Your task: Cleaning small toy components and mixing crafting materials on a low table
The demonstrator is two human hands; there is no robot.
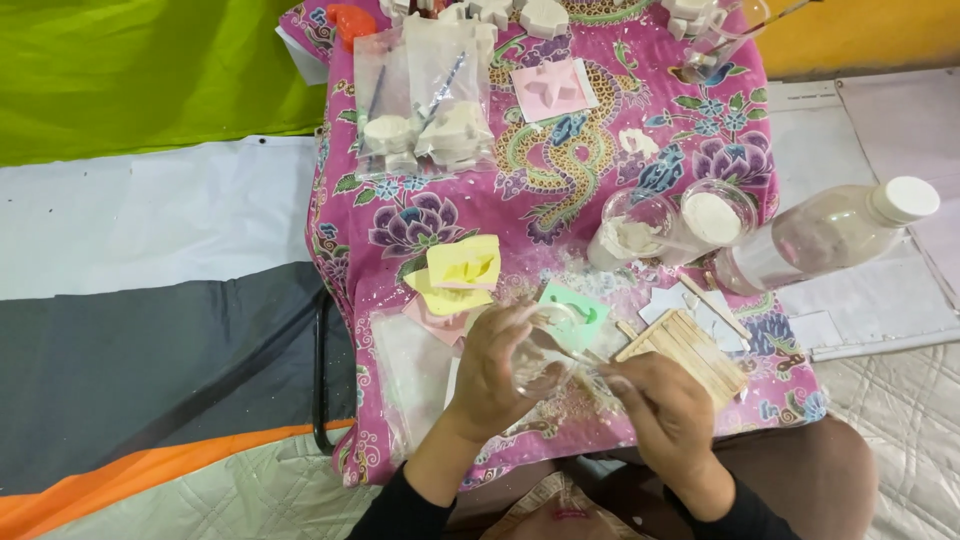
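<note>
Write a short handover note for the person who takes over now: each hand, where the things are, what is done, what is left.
Left hand holds a clear plastic cup, tilted. Right hand holds a thin stick that reaches into the cup. Green mould lies just beyond the cup; yellow mould to its left; wooden sticks at right. Cup contents are not clear to see. The green mould looks unfilled.
</note>
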